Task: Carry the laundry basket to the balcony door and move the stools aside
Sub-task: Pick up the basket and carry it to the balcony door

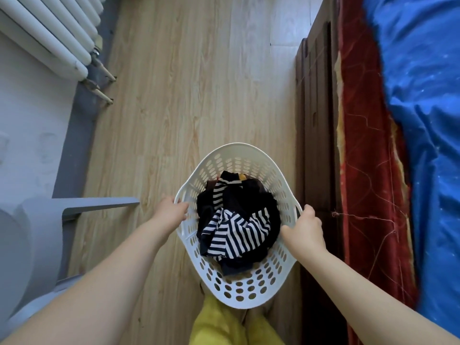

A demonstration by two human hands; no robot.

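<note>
Where the frame begins at the upper left, a white ribbed metal radiator (49, 33) hangs on a pale wall above a grey skirting board (82, 115), and below it, at the lower left edge, part of a grey plastic stool (37, 232) juts one leg toward the middle. Beside these runs a light wood-grain plank floor (199, 83), a bare lane reaching from the top of the frame down to the lower centre. At lower centre a white perforated plastic laundry basket (249, 287) holds dark and navy-and-white striped clothes (236, 227); whether it rests on the floor or is lifted cannot be told. The left hand (171, 212) curls closed over its left rim, and the right hand (306, 227) wraps shut around its right handle. Yellow trousers (219, 322) show beneath. Just right of the basket stands a dark brown wooden bed frame (316, 120), then a red patterned cover (361, 145) and blue bedding (423, 108). No writing is legible.
</note>
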